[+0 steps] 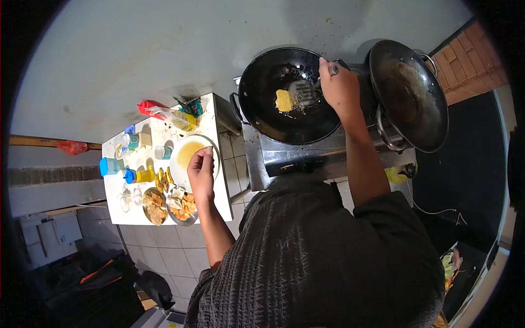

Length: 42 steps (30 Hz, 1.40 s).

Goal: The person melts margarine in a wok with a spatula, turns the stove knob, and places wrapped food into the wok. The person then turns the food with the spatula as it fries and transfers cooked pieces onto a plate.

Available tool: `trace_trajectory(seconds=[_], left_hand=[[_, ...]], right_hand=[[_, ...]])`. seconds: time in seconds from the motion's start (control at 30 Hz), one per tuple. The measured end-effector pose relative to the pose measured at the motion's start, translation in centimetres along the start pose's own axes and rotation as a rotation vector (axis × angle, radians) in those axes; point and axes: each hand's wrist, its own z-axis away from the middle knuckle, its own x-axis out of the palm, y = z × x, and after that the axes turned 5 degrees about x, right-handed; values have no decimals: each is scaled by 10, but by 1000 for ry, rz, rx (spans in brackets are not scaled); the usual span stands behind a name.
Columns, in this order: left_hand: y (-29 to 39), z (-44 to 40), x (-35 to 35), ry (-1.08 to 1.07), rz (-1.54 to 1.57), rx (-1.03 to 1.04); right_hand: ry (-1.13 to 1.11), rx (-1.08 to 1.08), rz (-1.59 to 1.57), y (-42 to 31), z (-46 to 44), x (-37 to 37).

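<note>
My right hand (340, 93) is wrapped round the handle of a slotted spatula (304, 94), whose blade rests in a black wok (257, 117). A yellow, battered-looking piece of food (284, 101) lies in the wok, right beside the blade. Over on the white table, my left hand (202, 174) is closed with its fingertips together, above the near edge of a white plate (214, 158). Pale yellow batter (190, 151) covers the middle of that plate. Whether anything is between those fingertips is too small to tell.
A second black wok (407, 104) stands right of the first on the metal stove (298, 158). The white table (123, 210) holds bananas (164, 179), two dishes of fried pieces (155, 206), a blue-capped yellow bottle (141, 175), a blue container (111, 166) and plastic packets (180, 117).
</note>
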Motion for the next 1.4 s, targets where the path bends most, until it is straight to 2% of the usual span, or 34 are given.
trace_trajectory(seconds=[0.07, 0.17, 0.27, 0.33, 0.47, 0.53, 0.67, 0.73, 0.87, 0.93, 1.03, 1.17, 1.27, 1.4], left_hand=[[0, 1, -1, -2, -16, -3], [2, 2, 0, -13, -18, 0], [1, 3, 1, 12, -9, 4], [1, 5, -1, 9, -1, -7], [1, 6, -1, -3, -18, 1], [2, 7, 1, 18, -13, 6], [0, 9, -1, 28, -5, 5], [-1, 8, -2, 5, 2, 14], [3, 11, 0, 14, -1, 18], [2, 13, -1, 26, 14, 16], [-1, 13, -1, 39, 5, 1], [-2, 13, -2, 22, -5, 5], [-2, 13, -1, 35, -2, -1], [-5, 12, -1, 9, 8, -2]], right_hand=[[29, -6, -113, -6, 0, -5], [44, -32, -12, -4, -3, -5], [-31, -58, 119, 5, -5, 1], [-24, -6, -11, 4, -7, 1], [40, -29, -78, -1, -9, -2], [-58, 101, 69, 3, -11, -1], [-77, -24, 60, 8, -15, 4], [7, -36, -94, -3, -12, -1], [35, -27, 19, -1, -13, 1], [-46, 5, 83, 5, -13, 6], [-41, 15, -30, 2, -9, 2], [8, 18, 13, 0, -7, 4], [-45, 16, 90, 5, -8, 7], [1, 12, -12, -3, -8, 3]])
